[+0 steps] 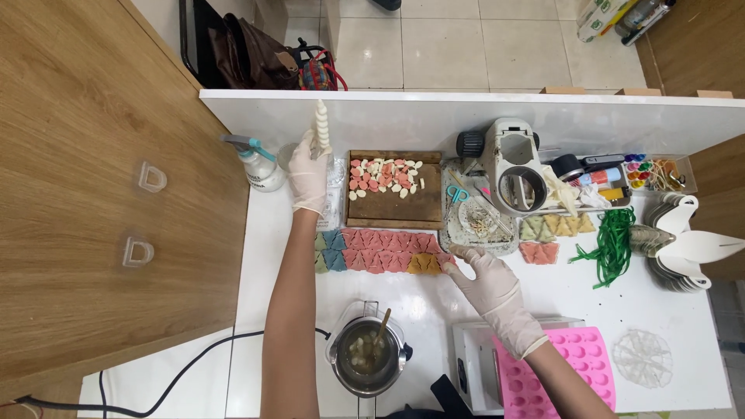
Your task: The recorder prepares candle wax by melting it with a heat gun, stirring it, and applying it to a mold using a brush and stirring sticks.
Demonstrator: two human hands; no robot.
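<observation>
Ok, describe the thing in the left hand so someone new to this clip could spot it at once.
Start at the wooden board at the back of the white table. Just left of it, the gloved left hand holds up a white twisted stick. It is the only tall upright piece, unlike the flat pink and white bits on the board.
</observation>
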